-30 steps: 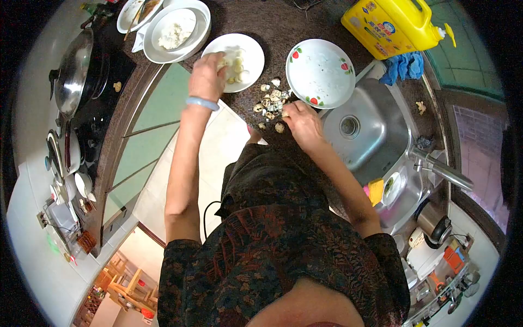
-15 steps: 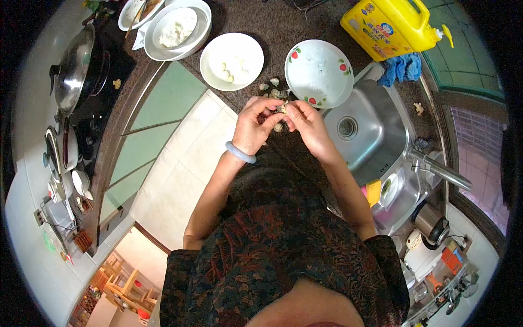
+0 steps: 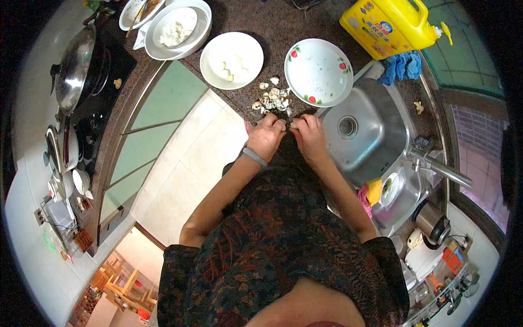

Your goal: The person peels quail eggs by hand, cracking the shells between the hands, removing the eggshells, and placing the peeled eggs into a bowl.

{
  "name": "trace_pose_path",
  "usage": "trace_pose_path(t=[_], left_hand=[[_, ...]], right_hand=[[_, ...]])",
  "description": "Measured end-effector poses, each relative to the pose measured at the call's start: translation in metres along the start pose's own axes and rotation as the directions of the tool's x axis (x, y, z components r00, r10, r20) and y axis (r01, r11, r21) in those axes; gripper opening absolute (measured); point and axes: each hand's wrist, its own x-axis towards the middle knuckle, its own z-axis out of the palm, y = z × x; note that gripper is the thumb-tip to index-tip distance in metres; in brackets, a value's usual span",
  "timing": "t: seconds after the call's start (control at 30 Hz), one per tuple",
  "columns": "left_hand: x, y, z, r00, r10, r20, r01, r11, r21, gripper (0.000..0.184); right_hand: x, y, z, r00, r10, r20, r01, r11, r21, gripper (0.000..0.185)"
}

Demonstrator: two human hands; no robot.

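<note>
My left hand (image 3: 265, 137), with a bracelet on its wrist, is low at the counter's front edge, its fingers curled together. Beside it, my right hand (image 3: 309, 140) has its fingers pinched, with a small gap between the two hands. Small pale bits show at the fingertips, too small to name. Just beyond the hands lies a pile of pale, dark-spotted shell-like pieces (image 3: 272, 100). Behind it stands a white bowl (image 3: 210, 71) with a few small, pale, rounded pieces (image 3: 230, 77) inside. A bowl with red fruit patterns (image 3: 299, 82) stands to the right, holding dark specks.
A steel sink (image 3: 376, 120) with a tap (image 3: 447, 173) lies to the right. A yellow jug (image 3: 376, 27) and a blue cloth (image 3: 400, 66) are behind it. Nested white bowls (image 3: 204, 41) stand at the back left, and a wok (image 3: 73, 71) is on the stove.
Both hands have moved down toward me and slightly apart, from being together over the pile. The spotted pieces are now uncovered.
</note>
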Motion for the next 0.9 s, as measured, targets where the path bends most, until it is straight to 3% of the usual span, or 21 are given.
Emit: trace_pose_path(t=[0.07,0.13,0.27,0.3,0.33,0.4,0.5,0.57,0.67,0.77,0.83,0.9], left_hand=[[-0.004,0.000,0.003,0.999,-0.030,0.022,0.031,0.998,-0.051,0.026],[-0.001,-0.004,0.010,0.998,-0.049,0.031,0.051,0.994,-0.097,0.022],[-0.020,-0.021,0.057,0.941,0.043,-0.334,-0.011,0.995,0.099,0.022],[-0.022,-0.019,0.063,0.905,0.051,-0.423,0.003,0.992,0.126,0.022],[-0.025,-0.020,0.065,0.949,-0.018,-0.316,0.074,0.983,0.165,0.020],[-0.018,-0.020,0.050,0.971,-0.100,-0.219,0.149,0.964,0.222,0.018],[-0.007,-0.013,0.017,0.949,0.119,-0.292,-0.085,0.988,0.126,0.015],[-0.005,-0.006,0.005,0.987,0.021,-0.160,-0.029,0.998,-0.051,0.016],[-0.010,-0.022,0.033,0.972,0.105,-0.211,-0.104,0.994,0.016,0.020],[-0.017,-0.026,0.041,0.987,0.104,-0.125,-0.097,0.993,0.061,0.023],[-0.021,-0.022,0.041,0.965,0.155,-0.212,-0.134,0.985,0.110,0.023],[-0.023,-0.018,0.042,0.955,0.158,-0.252,-0.134,0.985,0.113,0.023]], right_hand=[[-0.003,-0.005,-0.002,1.000,-0.001,0.018,0.001,1.000,0.020,0.022],[0.011,-0.017,-0.012,0.992,0.010,-0.124,0.002,0.995,0.100,0.027],[0.007,-0.015,-0.007,0.992,0.010,-0.129,0.007,0.991,0.133,0.029],[0.003,-0.007,0.000,1.000,-0.008,-0.010,0.008,0.998,0.056,0.029],[0.001,0.001,0.007,0.994,-0.021,0.109,0.023,1.000,-0.021,0.030],[0.009,-0.005,0.005,0.999,-0.025,0.039,0.025,1.000,0.002,0.030],[0.007,-0.013,-0.002,0.997,-0.003,-0.072,0.008,0.997,0.072,0.026],[0.002,-0.008,0.000,0.996,0.002,0.090,-0.002,1.000,-0.001,0.022],[0.010,-0.009,-0.002,1.000,0.001,0.024,-0.004,0.993,0.118,0.022],[0.012,-0.017,-0.012,0.999,0.004,-0.045,0.003,0.988,0.152,0.023],[0.011,-0.024,-0.015,0.991,0.024,-0.129,0.001,0.983,0.185,0.021],[0.005,-0.012,-0.005,0.999,0.002,-0.045,0.002,0.995,0.098,0.021]])
